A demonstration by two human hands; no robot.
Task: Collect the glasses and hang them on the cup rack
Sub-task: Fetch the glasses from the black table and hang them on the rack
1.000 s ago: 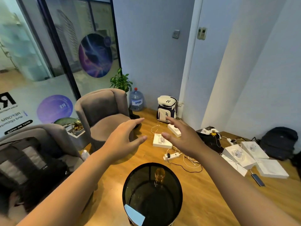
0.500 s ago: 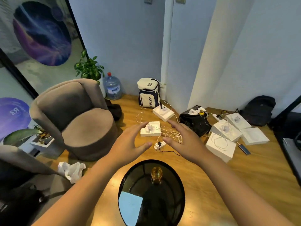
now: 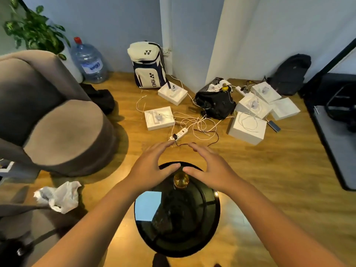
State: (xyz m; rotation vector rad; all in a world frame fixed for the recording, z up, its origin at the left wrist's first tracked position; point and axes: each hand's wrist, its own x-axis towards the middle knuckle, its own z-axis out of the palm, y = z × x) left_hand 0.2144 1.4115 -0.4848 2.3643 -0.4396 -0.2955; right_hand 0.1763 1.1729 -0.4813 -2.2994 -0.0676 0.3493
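**Both hands spread above the glass on the round black counter**

At the far left a grey armchair (image 3: 57,120) is seen, its rounded seat edge standing well apart from the round black counter (image 3: 200,224), with a strip of bare wooden floor (image 3: 269,180) between them. A crumpled white plastic bag (image 3: 59,195) lies on that floor, left of the counter's rim.

The left hand (image 3: 148,168) is held over the counter's far left edge, its fingers (image 3: 163,146) straight and spread wide, nothing being held. Just right of its thumb an amber glass (image 3: 181,180) stands upright on the counter, near the far rim, between the two thumbs; whether either thumb touches it cannot be told. The right hand (image 3: 210,170) is held on the other side of the glass, its fingers likewise spread and empty.

Beyond the hands a white power strip (image 3: 179,134) and tangled cables lie on the floor, with white boxes (image 3: 247,128) further right. Open floor is left on the counter's right side, up to a dark mat edge (image 3: 331,151) at the far right.

Compared with half a second ago, the view has been tilted further down, and both hands have been brought nearer to the glass, which was then well below them.
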